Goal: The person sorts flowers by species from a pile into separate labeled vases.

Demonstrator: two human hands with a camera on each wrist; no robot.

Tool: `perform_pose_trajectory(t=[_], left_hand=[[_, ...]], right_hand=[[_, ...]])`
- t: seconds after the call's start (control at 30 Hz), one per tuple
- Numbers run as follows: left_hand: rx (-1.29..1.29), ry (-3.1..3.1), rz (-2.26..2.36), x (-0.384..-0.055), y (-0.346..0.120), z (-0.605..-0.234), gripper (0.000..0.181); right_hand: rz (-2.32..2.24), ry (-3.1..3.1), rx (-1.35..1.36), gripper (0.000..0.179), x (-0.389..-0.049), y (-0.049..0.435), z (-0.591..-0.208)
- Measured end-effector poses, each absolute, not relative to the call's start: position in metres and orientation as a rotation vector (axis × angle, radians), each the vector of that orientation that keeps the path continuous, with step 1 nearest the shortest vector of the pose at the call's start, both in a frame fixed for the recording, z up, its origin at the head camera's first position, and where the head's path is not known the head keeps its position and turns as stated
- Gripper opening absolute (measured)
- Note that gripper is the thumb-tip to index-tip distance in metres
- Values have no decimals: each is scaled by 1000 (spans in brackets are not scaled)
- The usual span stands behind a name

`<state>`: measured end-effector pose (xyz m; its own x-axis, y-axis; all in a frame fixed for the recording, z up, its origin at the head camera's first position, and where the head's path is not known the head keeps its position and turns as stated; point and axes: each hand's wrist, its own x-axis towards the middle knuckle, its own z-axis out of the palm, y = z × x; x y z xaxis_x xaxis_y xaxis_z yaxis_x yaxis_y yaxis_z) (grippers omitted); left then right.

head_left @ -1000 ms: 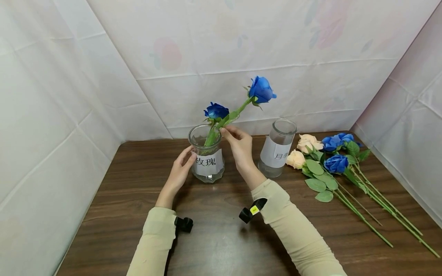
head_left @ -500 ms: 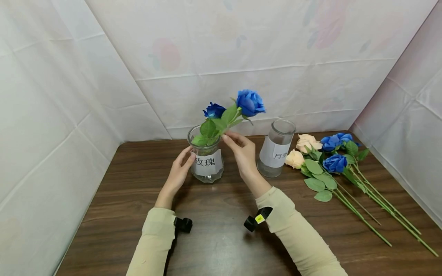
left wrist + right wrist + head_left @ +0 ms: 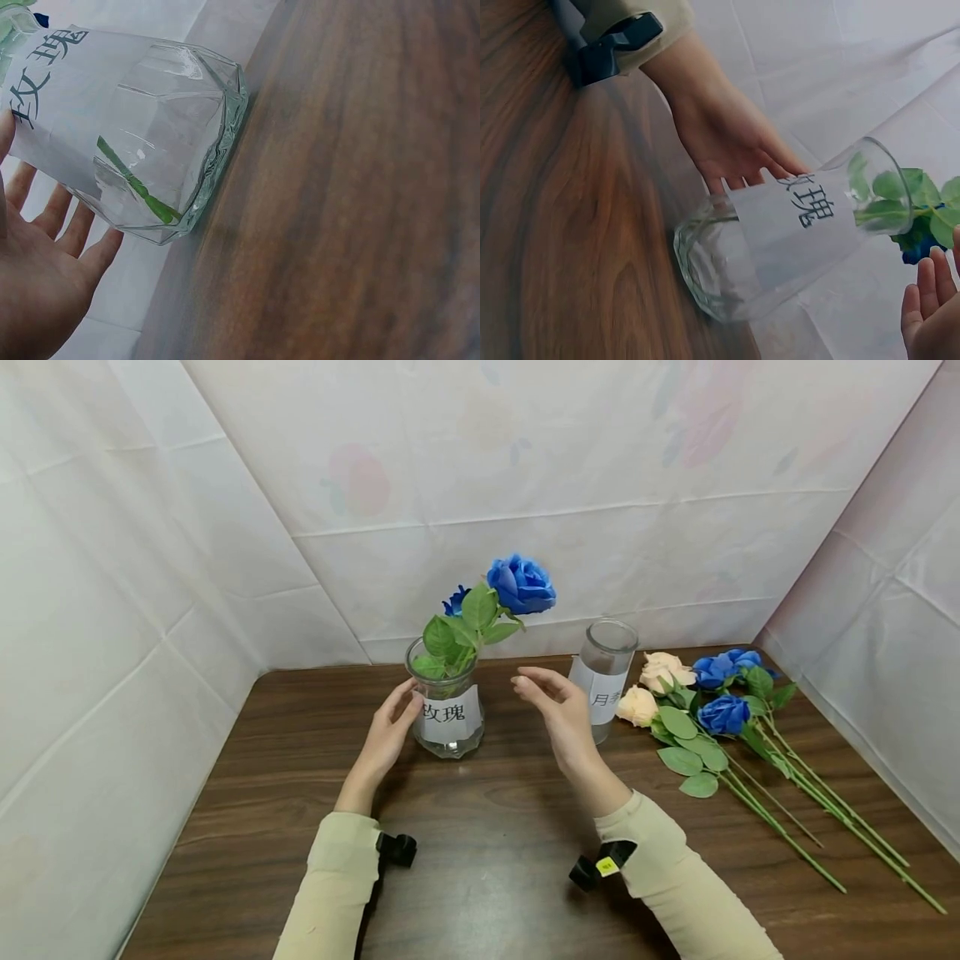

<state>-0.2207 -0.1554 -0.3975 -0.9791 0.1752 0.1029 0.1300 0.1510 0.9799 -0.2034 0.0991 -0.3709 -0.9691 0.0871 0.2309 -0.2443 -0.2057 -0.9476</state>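
A glass vase (image 3: 450,748) with a white paper label stands upright on the table. My left hand (image 3: 386,735) holds its left side, the thumb at the front and the fingers reaching behind, as the left wrist view shows. Two blue roses lean in the vase: a large bright one (image 3: 521,583) tilts to the right, and a darker one (image 3: 456,602) is partly hidden behind leaves. In the left wrist view a green stem end (image 3: 139,184) shows through the glass. My right hand (image 3: 562,714), holding nothing, hovers between this vase and a taller glass vase (image 3: 609,660).
The taller vase bears its own paper label and holds no flowers. To its right lie peach roses (image 3: 666,672) and blue roses (image 3: 723,714), their long stems pointing toward the front right. White cloth (image 3: 525,460) hangs behind and beside the brown wooden table (image 3: 480,860).
The large blue rose has sunk lower into the vase and swung left, its leaves now at the rim. My right hand has let go of it and moved right. My left hand has stayed put.
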Motion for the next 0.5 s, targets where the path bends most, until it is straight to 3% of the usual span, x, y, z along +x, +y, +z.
perform_pose_trajectory(t=[0.5], left_hand=[[317,2325,2036,-222,-156,-400,51]], right_hand=[[2216,-1826,126,17,-165,170,-369]])
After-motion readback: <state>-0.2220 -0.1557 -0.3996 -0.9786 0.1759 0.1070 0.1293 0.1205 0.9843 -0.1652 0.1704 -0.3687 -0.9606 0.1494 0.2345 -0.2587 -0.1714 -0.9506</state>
